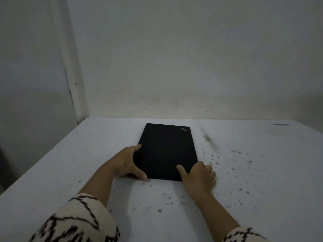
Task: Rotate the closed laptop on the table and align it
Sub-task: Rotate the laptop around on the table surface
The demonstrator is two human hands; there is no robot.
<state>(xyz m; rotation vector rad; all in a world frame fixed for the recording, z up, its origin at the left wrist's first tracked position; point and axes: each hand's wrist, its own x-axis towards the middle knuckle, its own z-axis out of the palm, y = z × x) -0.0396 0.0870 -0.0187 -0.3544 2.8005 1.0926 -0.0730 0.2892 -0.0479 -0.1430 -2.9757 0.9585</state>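
Observation:
A closed black laptop [167,151] lies flat on the white table [262,172], with a short side toward me and a small logo at its far right corner. My left hand [128,163] grips its near left corner, the thumb along the near edge and the fingers on the left edge. At the near right corner my right hand [197,175] holds it, with the thumb on the lid and the fingers curled round the right edge.
The table meets a pale wall [174,67] just behind the laptop, and another wall at the left. Dark specks and a smudge [209,140] mark the tabletop right of the laptop. A thin dark object [280,124] lies at the far right.

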